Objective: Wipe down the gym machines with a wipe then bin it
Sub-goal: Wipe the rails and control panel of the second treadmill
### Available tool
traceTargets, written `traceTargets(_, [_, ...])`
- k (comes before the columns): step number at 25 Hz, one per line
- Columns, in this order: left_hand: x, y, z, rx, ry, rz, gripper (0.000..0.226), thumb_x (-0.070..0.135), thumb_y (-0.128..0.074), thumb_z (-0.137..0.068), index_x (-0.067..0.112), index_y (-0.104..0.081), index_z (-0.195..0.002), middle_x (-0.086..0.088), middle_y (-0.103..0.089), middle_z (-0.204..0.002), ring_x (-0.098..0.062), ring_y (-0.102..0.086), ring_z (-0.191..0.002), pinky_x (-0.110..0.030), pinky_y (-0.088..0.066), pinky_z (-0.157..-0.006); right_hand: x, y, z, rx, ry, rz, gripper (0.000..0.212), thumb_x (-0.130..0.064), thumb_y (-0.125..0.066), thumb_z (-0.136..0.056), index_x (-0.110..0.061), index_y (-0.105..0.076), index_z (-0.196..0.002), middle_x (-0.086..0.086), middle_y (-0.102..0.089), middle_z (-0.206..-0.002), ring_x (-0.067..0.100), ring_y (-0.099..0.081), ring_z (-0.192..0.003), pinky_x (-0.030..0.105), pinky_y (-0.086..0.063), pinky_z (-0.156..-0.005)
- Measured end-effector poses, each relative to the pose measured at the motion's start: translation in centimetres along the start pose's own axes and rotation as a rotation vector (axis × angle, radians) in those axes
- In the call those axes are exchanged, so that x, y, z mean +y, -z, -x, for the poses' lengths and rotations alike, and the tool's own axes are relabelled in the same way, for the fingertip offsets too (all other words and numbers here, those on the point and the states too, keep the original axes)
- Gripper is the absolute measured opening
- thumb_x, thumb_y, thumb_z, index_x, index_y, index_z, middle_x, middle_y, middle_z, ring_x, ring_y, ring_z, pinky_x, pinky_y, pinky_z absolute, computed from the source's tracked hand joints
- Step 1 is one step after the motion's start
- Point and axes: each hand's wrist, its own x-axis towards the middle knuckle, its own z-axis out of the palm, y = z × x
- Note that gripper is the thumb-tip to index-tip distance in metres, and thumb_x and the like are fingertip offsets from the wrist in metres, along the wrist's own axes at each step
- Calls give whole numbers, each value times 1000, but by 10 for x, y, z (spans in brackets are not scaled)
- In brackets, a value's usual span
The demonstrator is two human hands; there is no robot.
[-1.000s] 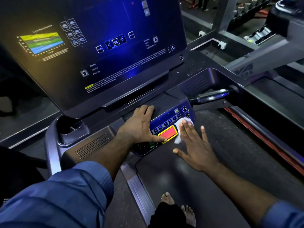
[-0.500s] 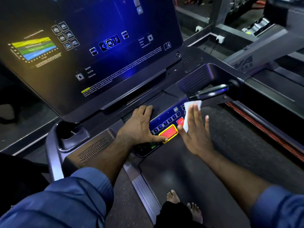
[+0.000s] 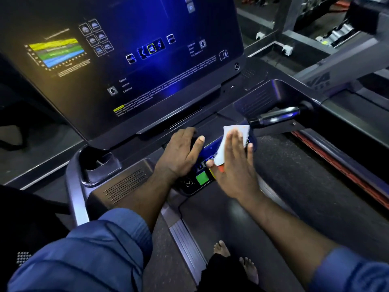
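Note:
I stand on a treadmill with a large tilted display console [image 3: 126,66] in front of me. Below it runs a blue button panel [image 3: 207,153] with a green key [image 3: 202,178]. My right hand [image 3: 233,165] lies flat with fingers together, pressing a white wipe [image 3: 232,138] against the right half of that panel; the wipe sticks out past my fingertips. My left hand [image 3: 181,154] rests palm-down on the ledge just left of the panel, holding nothing. The red stop key is almost hidden under my right hand.
A black handlebar grip [image 3: 275,118] juts out right of the wipe. A cup holder [image 3: 99,163] and a speaker grille [image 3: 124,186] sit at the left. The dark belt [image 3: 294,197] and my bare feet [image 3: 233,260] are below. Another machine [image 3: 345,30] stands at the far right.
My right hand has slid the wipe up and then left across the button panel, covering the red key. My left thumb lifted off the panel, uncovering the green key.

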Motion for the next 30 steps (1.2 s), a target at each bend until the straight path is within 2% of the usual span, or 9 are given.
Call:
traceTargets(4, [-2,2,-2,40,-30,120,48,51,-29,-108,14,-59,-117,-3,-60,-105,-23,-55,-102,-44,-45,-97,-49,-34,71,-44,433,48,108,-91,-30,-88,-15,-26,-164,3,-21,-171,16,-9,-160,51,-14,-128])
traceTargets(7, [1,5,-3,11,2,139,49,52,-29,-107,15,-59,-116,-1,-59,-102,-18,-54,-100,-36,-42,-95,-25,-31,64,-49,546,139,100,-91,-34,-88,-27,-23,-165,-6,-21,-171,9,-11,-159,53,-20,-125])
traceTargets(12, [-4,7,-6,-27,70,213,44,53,-30,-108,22,-60,-115,3,-61,-106,-11,-54,-105,-30,-39,-99,30,11,-16,8,185,265,96,-81,-16,-96,-16,-4,-167,3,-3,-174,18,-8,-160,57,-4,-128])
traceTargets(15, [-6,9,-7,-40,111,254,44,53,-30,-109,23,-62,-116,5,-62,-108,-10,-55,-106,-30,-40,-99,43,18,-24,-51,-35,117,101,-83,-7,-95,-12,12,-164,5,15,-173,19,12,-160,57,3,-127])
traceTargets(16, [-5,10,-8,-4,127,282,42,51,-32,-109,22,-62,-112,4,-62,-106,-11,-56,-104,-31,-42,-97,33,19,-20,-63,-19,109,103,-83,-9,-95,-10,12,-164,7,15,-173,21,13,-160,56,2,-128])
traceTargets(19, [-7,8,-6,149,179,335,39,42,-37,-110,14,-61,-99,2,-61,-94,-16,-57,-93,-37,-45,-90,-13,17,-2,-161,434,207,106,-88,-20,-92,-14,-3,-166,4,-4,-174,21,-3,-161,53,-3,-129])
traceTargets(21, [-10,5,-6,178,170,284,35,36,-39,-110,14,-63,-99,2,-63,-94,-17,-57,-92,-39,-45,-90,-18,30,-15,-179,583,216,98,-88,-25,-92,-23,-20,-165,-5,-25,-170,13,-15,-158,49,-6,-129])
traceTargets(25, [-11,2,-11,49,178,97,45,48,-35,-105,16,-67,-110,1,-68,-105,-16,-59,-99,-41,-48,-94,24,69,-72,-72,364,333,80,-78,-17,-98,-26,-46,-152,-7,-51,-152,12,-38,-147,50,-7,-129])
traceTargets(30, [-12,1,-15,-7,243,103,48,55,-37,-103,19,-66,-114,1,-68,-111,-13,-59,-102,-39,-49,-95,16,69,-132,-307,389,411,93,-78,1,-96,-22,-51,-149,-4,-54,-152,13,-37,-148,48,0,-129])
